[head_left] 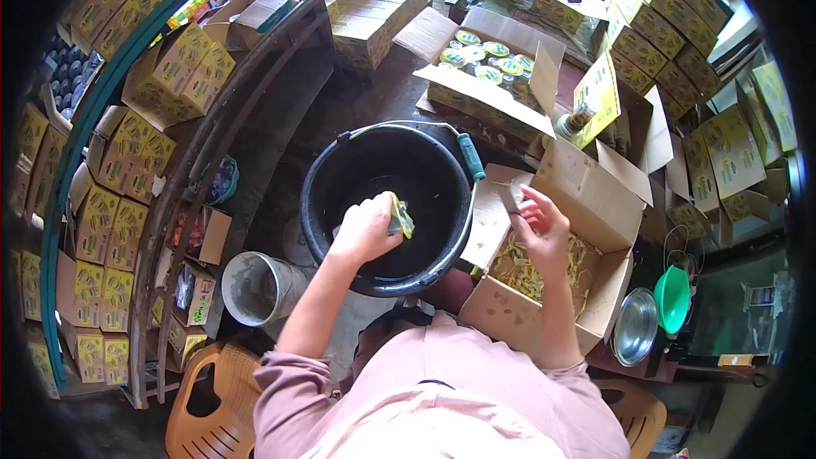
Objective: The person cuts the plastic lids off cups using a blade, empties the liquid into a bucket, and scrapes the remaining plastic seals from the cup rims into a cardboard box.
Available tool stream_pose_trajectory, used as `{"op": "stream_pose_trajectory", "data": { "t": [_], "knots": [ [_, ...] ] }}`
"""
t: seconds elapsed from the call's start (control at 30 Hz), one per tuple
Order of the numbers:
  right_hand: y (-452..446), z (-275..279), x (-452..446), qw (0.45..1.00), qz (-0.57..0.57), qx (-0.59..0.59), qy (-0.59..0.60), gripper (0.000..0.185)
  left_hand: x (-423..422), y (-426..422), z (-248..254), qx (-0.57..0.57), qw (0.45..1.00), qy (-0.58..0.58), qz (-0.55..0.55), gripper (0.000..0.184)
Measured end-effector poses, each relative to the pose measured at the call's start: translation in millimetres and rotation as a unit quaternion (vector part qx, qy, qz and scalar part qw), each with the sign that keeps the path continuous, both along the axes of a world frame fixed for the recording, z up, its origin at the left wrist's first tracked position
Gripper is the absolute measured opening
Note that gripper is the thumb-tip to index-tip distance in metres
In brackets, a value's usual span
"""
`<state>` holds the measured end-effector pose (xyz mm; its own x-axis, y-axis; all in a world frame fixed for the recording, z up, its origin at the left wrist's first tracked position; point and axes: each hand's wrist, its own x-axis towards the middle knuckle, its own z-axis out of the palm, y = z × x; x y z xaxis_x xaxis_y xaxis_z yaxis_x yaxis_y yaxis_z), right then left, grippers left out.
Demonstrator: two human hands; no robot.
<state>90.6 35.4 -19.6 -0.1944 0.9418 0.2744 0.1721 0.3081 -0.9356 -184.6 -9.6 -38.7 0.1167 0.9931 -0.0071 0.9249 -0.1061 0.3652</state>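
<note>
Over the mouth of a black bucket (314, 204), my left hand (365, 231) is closed around a clear plastic cup with a yellow printed film lid (402, 216). The bucket has a wire handle with a green grip (471, 156), and dark liquid seems to lie inside. To the right, my right hand (544, 225) pinches a small flat grey blade (509, 199), raised above an open cardboard box. Yellow film strips (534, 265) are piled in that cardboard box (510, 316). The lower part of the cup is hidden by my left fingers.
Ahead stands an open carton (476, 104) of lidded cups (489, 74). A glass jar (580, 115) is near a yellow printed card. A white pail (259, 289) stands left of the bucket; a metal bowl (636, 327) and green basin (672, 299) are at right. Stacked cartons (102, 225) line the left.
</note>
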Motion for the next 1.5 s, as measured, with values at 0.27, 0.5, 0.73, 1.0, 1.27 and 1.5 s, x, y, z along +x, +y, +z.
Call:
{"op": "stream_pose_trajectory", "data": {
  "t": [0.27, 0.5, 0.73, 1.0, 1.27, 1.5],
  "knots": [
    [-56.6, -63.8, 78.8, 0.900, -0.229, -0.211, 0.306, 0.033, 10.1, 26.5, 7.2, -0.116, 0.967, 0.224, -0.021, 0.053],
    [-87.7, -87.9, 132.6, 0.869, -0.262, -0.228, 0.352, 0.038, 14.6, 38.5, 26.5, -0.141, 0.935, 0.325, -0.004, 0.049],
    [-104.6, -88.4, 150.2, 0.783, -0.166, -0.388, 0.457, 0.034, 27.0, 37.4, 61.8, -0.162, 0.915, 0.365, 0.052, 0.055],
    [-109.2, -77.3, 167.9, 0.716, -0.141, -0.487, 0.480, 0.025, 38.3, 28.5, 64.9, -0.115, 0.901, 0.415, 0.055, 0.041],
    [-102.7, -74.9, 185.0, 0.743, -0.100, -0.416, 0.515, 0.025, 46.3, 18.1, 35.6, -0.135, 0.900, 0.411, 0.060, 0.050],
    [-108.8, -66.5, 203.0, 0.769, -0.114, -0.367, 0.511, 0.027, 40.6, 12.8, 32.8, -0.359, 0.833, 0.419, 0.021, 0.052]
  ]
}}
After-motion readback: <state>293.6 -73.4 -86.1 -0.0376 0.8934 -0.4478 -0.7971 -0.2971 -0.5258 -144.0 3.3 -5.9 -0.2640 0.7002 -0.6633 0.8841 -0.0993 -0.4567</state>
